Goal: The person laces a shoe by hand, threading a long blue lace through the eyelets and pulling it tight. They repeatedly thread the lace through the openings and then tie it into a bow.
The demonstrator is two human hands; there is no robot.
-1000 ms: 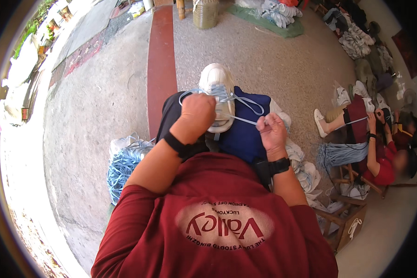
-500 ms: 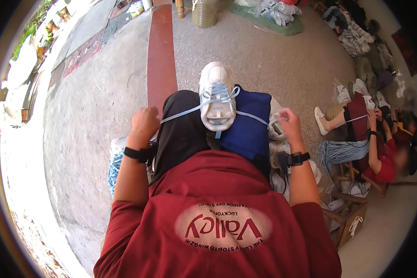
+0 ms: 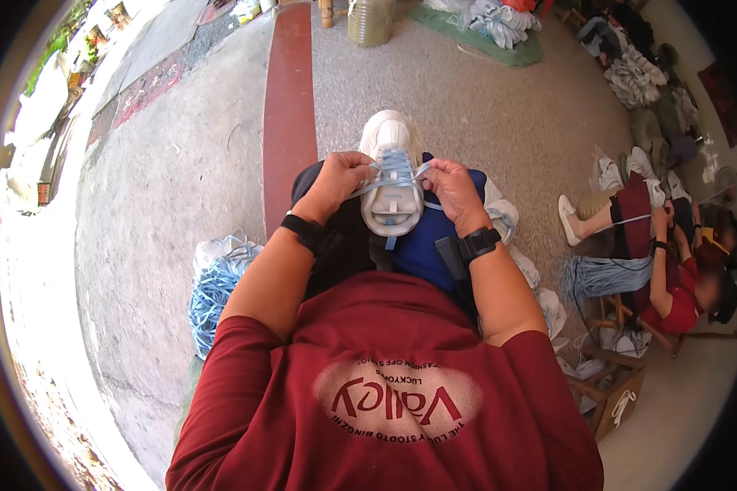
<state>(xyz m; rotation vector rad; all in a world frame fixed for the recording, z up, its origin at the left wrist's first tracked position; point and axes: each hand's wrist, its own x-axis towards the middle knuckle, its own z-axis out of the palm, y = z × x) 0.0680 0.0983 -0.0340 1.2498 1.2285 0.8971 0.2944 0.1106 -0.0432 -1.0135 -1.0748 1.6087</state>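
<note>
A white sneaker (image 3: 391, 131) rests upright on my lap, its toe pointing away from me. Light-blue shoelace (image 3: 395, 166) criss-crosses its front, with long ends hanging loose toward me. My left hand (image 3: 344, 177) pinches the lace at the shoe's left side. At the right side, my right hand (image 3: 452, 185) pinches the lace too, thumb and finger together. Under the shoe lie a dark blue cloth (image 3: 439, 237) and my black-clad leg. Each wrist wears a black band.
A heap of light-blue laces (image 3: 213, 295) is beside my left leg. White shoes (image 3: 549, 307) are piled along my right. Farther right, a seated co-worker (image 3: 671, 286) handles a lace near another blue lace bundle (image 3: 602, 274). A tin drum (image 3: 370, 23) stands ahead.
Both hands have come inward from wide apart, where they held the lace ends stretched out, to the shoe's eyelets. The lace is no longer taut to the sides.
</note>
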